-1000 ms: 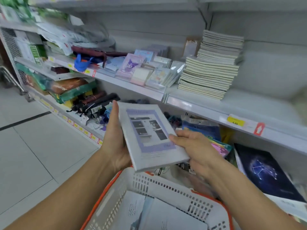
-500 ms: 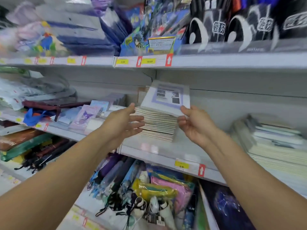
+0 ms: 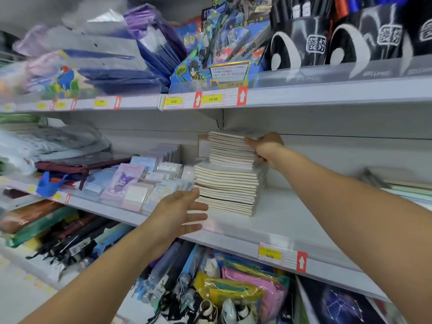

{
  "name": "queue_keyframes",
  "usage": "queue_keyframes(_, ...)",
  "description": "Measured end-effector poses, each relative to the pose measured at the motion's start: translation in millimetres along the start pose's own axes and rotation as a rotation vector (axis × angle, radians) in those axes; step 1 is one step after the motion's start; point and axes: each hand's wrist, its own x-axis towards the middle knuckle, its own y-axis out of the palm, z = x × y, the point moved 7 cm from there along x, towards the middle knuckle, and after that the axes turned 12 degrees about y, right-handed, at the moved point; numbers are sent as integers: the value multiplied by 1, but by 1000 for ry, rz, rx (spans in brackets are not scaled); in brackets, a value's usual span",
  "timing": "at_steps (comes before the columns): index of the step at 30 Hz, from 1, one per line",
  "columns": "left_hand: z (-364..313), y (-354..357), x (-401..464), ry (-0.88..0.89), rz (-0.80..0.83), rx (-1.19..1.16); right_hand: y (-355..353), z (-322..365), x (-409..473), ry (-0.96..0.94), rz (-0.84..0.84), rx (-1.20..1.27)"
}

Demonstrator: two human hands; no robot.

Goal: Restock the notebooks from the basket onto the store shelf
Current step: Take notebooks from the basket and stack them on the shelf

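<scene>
**Hands at the notebook stack**

My right hand (image 3: pixel 266 148) rests against the upper right edge of the notebook stack (image 3: pixel 228 174) on the white shelf (image 3: pixel 292 220), fingers curled round the top few covers (how firmly, I cannot tell). My left hand (image 3: pixel 181 212) hovers with flat, spread fingers at the stack's lower left corner, holding nothing.

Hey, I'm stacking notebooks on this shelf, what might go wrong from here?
1. The notebook stack is tall and stepped: its upper part sits shifted right of the lower part, so pushing with the right hand at the top might slide or topple it.
2. The stack's top is close under the upper shelf, leaving little room for more.
3. The left hand, open at the base, might knock the small packets alongside.
</scene>
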Motion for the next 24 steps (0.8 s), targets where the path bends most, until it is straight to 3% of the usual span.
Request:
queue_keyframes(5,24,-14,-24,-17,-40,87,0,-5,-21,-136,-268,-213)
queue_keyframes(8,61,-23,-59,-14,58,278,9,-54,-92,-319,-452,72)
queue_keyframes(10,91,-33,-85,-45,180,438,47,-103,-164,-436,-284,235)
queue_keyframes(12,121,-42,-115,-97,416,696,116,-169,-228,-476,106,90)
queue_keyframes(13,141,-52,-132,-159,556,860,158,-212,-257,-425,360,-73)
queue_keyframes(15,179,-77,-170,-311,831,1187,226,-325,-307,-144,878,-500)
queue_keyframes(16,192,-86,-186,-380,950,1289,237,-377,-325,-2,1023,-662)
queue_keyframes(18,201,-91,-200,-445,1063,1338,234,-451,-337,116,1039,-795)
queue_keyframes(22,181,-78,-180,-261,854,1210,224,-526,-347,101,944,-958)
queue_keyframes(24,180,-80,-175,-208,838,1245,222,-545,-347,146,897,-1051)
